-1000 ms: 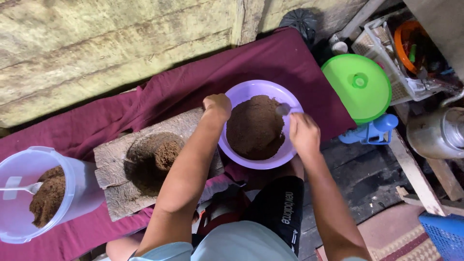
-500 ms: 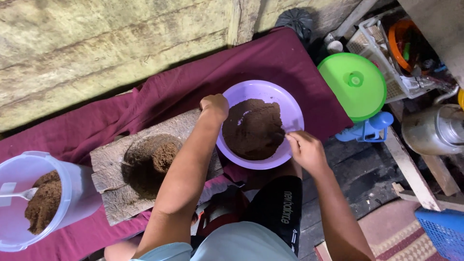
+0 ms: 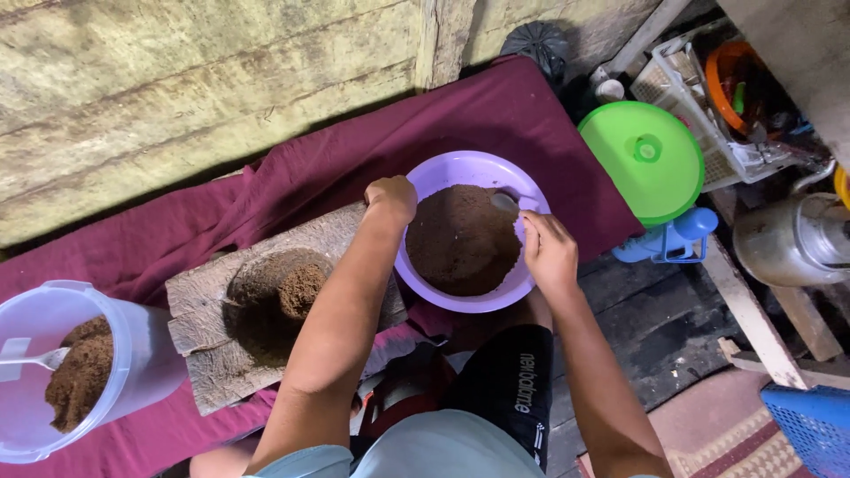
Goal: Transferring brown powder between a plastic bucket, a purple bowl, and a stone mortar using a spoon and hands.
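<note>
Clear tub (image 3: 80,372) and blue basket (image 3: 815,429), edge-cropped.

A green lid (image 3: 652,159) sits at two o'clock above a blue jug (image 3: 673,241), a metal kettle (image 3: 792,239) at three o'clock, a white basket (image 3: 708,106) at one o'clock, and a clear tub (image 3: 133,354) at eight o'clock.

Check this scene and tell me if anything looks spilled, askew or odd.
Nothing looks spilled. The brown powder sits inside the purple bowl, which the left hand steadies while the right hand holds a spoon. One oddity: a brown mound lies straight on the rough wooden slab.
</note>
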